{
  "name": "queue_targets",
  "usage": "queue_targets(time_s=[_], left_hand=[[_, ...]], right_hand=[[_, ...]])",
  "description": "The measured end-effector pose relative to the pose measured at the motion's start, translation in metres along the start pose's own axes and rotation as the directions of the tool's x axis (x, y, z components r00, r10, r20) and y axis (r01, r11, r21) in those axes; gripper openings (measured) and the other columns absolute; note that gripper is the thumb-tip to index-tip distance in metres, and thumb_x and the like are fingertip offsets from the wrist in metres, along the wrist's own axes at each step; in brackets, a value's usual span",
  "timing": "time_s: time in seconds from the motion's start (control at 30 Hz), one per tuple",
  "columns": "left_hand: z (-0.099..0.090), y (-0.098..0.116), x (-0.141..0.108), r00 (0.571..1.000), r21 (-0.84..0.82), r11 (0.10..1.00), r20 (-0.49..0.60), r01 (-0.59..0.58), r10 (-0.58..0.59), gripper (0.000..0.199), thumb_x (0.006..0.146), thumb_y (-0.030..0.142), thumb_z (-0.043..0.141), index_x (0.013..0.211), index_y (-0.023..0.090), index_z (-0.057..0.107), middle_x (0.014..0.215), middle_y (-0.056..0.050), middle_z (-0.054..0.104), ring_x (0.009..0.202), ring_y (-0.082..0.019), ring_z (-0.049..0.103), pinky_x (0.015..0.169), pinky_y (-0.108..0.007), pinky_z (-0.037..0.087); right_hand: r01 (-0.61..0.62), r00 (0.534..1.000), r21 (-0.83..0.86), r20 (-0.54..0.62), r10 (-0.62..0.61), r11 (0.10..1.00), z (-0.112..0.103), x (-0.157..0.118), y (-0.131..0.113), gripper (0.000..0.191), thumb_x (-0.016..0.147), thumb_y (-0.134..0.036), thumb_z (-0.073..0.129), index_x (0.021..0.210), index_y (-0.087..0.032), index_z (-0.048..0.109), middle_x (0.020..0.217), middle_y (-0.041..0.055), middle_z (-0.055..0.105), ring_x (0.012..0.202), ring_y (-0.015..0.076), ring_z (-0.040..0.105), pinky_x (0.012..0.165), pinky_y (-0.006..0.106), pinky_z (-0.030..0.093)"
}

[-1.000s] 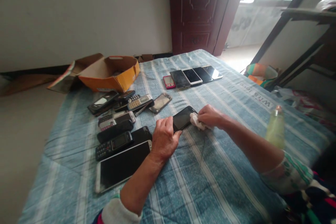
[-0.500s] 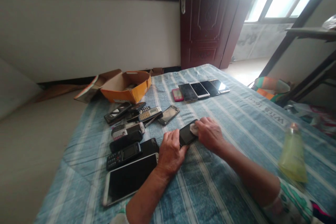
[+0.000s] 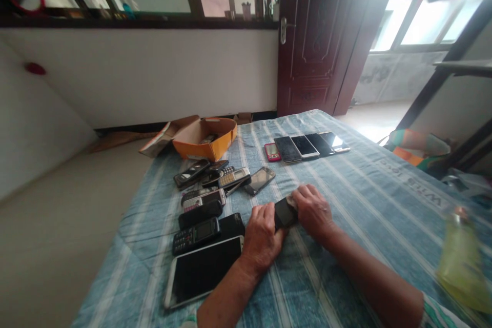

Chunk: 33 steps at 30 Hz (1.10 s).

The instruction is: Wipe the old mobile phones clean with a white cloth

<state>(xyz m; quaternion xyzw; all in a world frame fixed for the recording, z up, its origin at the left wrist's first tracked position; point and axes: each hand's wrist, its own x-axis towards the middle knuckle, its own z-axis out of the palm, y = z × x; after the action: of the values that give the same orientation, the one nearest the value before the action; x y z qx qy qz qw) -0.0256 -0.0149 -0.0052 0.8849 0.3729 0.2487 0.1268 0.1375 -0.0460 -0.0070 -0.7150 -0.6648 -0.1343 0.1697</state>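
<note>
A dark mobile phone [image 3: 285, 212] lies between my hands, its screen up. My left hand [image 3: 262, 230] is closed round the near left end of it. At the other end, my right hand [image 3: 313, 210] presses a small pale wad [image 3: 291, 200], perhaps tissue or cloth, against the phone; most of the wad is hidden by the fingers. Close by my left forearm lies a large white-framed phone [image 3: 205, 271]. A black keypad phone [image 3: 196, 236] sits just beyond it, and a grey touchscreen phone [image 3: 260, 180] rests above my left hand.
More old phones [image 3: 203, 197] are piled on the left, before an open orange box [image 3: 205, 151]. A row of phones [image 3: 305, 147] and a small red device [image 3: 272, 152] lie farther back. A yellow-green bottle [image 3: 463, 261] stands at right on the striped cloth [image 3: 346, 246].
The view has tilted up and shifted left, so everything sits lower and farther right. My right hand has moved over the phone's far end, covering more of the pale wad.
</note>
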Motion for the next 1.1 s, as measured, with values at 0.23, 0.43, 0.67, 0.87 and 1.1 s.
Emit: queue_targets(time_s=[0.23, 0.43, 0.67, 0.87, 1.1], left_hand=[[0.0, -0.002, 0.0, 1.0, -0.056, 0.998, 0.001, -0.023, 0.023, 0.031, 0.08, 0.019, 0.057, 0.111, 0.015, 0.055, 0.102, -0.01, 0.063, 0.098, -0.029, 0.056, 0.087, -0.045, 0.051], [0.002, -0.005, -0.001, 1.0, -0.035, 0.999, -0.013, -0.006, 0.005, 0.045, 0.078, 0.023, 0.062, 0.12, 0.012, 0.052, 0.107, -0.014, 0.063, 0.102, -0.03, 0.056, 0.088, -0.046, 0.051], [0.0, -0.005, -0.001, 1.0, -0.003, 1.0, 0.018, 0.02, -0.02, 0.049, 0.075, 0.017, 0.06, 0.123, 0.01, 0.05, 0.11, -0.014, 0.064, 0.106, -0.03, 0.056, 0.092, -0.044, 0.051], [0.001, -0.007, -0.001, 1.0, -0.015, 1.0, -0.005, 0.023, -0.023, 0.051, 0.076, 0.016, 0.059, 0.125, 0.011, 0.049, 0.108, -0.014, 0.064, 0.106, -0.03, 0.057, 0.091, -0.045, 0.052], [0.005, -0.008, -0.001, 0.999, 0.011, 1.0, -0.051, -0.003, 0.004, 0.052, 0.075, 0.02, 0.068, 0.123, 0.012, 0.051, 0.105, -0.012, 0.064, 0.102, -0.029, 0.059, 0.087, -0.043, 0.054]], right_hand=[[0.22, 0.975, 0.09, -0.065, -0.214, 0.971, 0.001, -0.002, -0.027, 0.014, 0.092, -0.017, 0.051, 0.084, -0.02, 0.062, 0.086, 0.0053, 0.061, 0.085, 0.0215, 0.05, 0.082, 0.033, 0.036], [0.192, 0.979, 0.128, -0.1, -0.18, 0.973, 0.004, 0.006, -0.018, 0.015, 0.091, -0.016, 0.051, 0.083, -0.019, 0.063, 0.089, 0.0066, 0.063, 0.089, 0.0214, 0.053, 0.086, 0.035, 0.036], [0.205, 0.979, 0.261, -0.035, -0.203, 0.943, -0.004, -0.008, -0.026, 0.014, 0.091, -0.018, 0.051, 0.095, -0.02, 0.064, 0.102, 0.007, 0.064, 0.102, 0.0219, 0.055, 0.101, 0.037, 0.034], [0.218, 0.972, 0.335, 0.008, -0.234, 0.917, -0.003, -0.007, -0.025, 0.019, 0.089, -0.015, 0.053, 0.102, -0.022, 0.065, 0.111, 0.0057, 0.064, 0.113, 0.0201, 0.053, 0.108, 0.038, 0.029], [0.057, 0.997, 0.176, 0.032, -0.064, 0.983, 0.006, -0.001, -0.007, 0.023, 0.091, -0.011, 0.048, 0.102, -0.019, 0.066, 0.123, 0.0092, 0.062, 0.119, 0.0227, 0.052, 0.108, 0.04, 0.031]])
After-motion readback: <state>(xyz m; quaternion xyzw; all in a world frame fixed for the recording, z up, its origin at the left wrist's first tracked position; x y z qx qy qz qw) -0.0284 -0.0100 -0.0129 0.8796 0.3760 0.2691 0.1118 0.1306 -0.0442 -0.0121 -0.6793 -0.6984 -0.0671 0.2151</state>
